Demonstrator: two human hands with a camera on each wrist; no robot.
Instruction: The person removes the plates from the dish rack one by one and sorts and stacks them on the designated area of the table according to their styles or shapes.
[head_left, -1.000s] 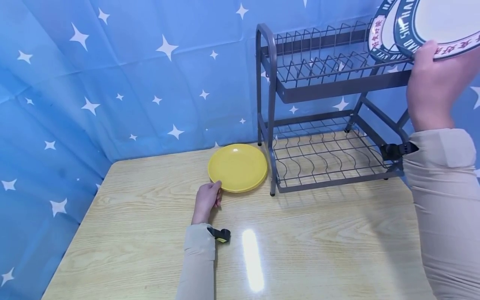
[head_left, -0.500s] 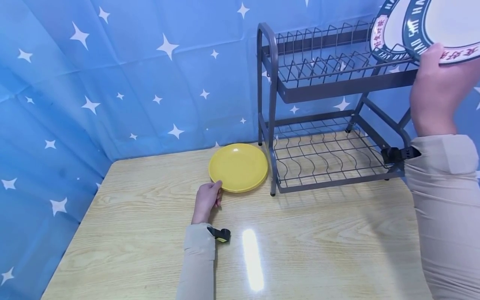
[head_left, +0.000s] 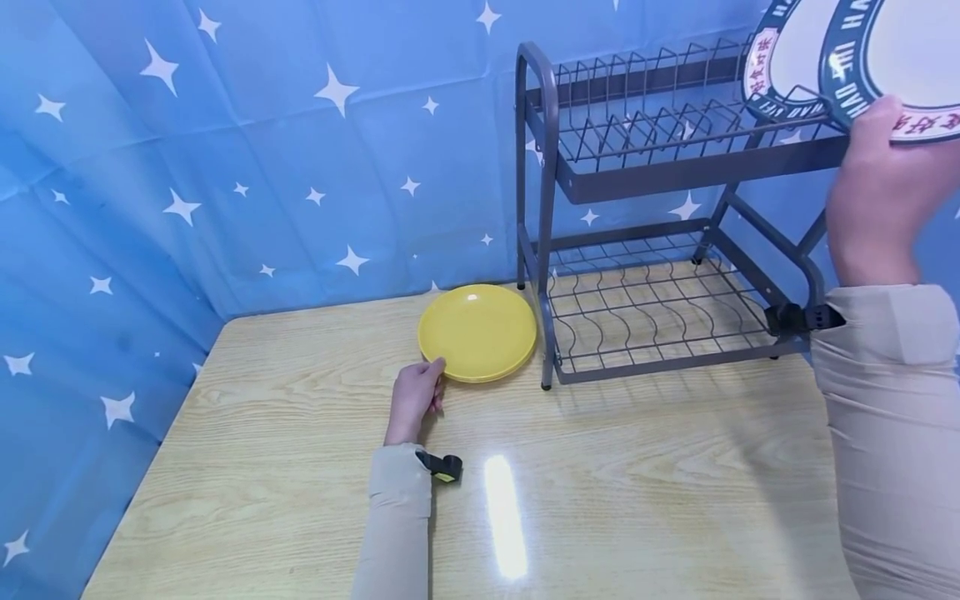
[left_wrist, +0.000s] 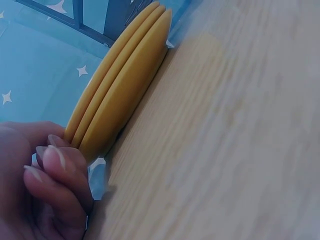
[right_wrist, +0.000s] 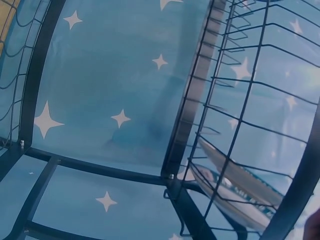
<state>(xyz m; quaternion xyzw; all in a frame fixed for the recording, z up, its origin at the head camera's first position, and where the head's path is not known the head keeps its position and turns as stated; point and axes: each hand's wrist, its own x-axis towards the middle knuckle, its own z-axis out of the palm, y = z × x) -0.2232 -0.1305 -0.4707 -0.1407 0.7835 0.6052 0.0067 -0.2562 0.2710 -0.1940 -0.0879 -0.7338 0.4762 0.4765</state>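
At the foot of the rack, my left hand (head_left: 414, 398) pinches the near rim of a stack of yellow plates (head_left: 478, 332) on the table. The left wrist view shows the stacked rims edge-on (left_wrist: 120, 85), with the fingers curled at their lower end. High at the right, my right hand (head_left: 888, 196) grips a white plate (head_left: 918, 58) with a green lettered border, thumb on its face. This plate leans in the rack's upper tier, partly out of frame. Behind it stands a matching white plate (head_left: 802, 54), partly covered. Through the wires, the right wrist view shows both plates side by side.
A dark grey two-tier dish rack (head_left: 618, 185) stands at the back right, with wire slots above and a wavy wire shelf (head_left: 652, 312) below. A blue star-patterned curtain (head_left: 285, 150) hangs behind the wooden table (head_left: 285, 467).
My right hand and the white plate in it have shifted slightly right and down, showing more of the plate behind. The left hand stays at the yellow plates.
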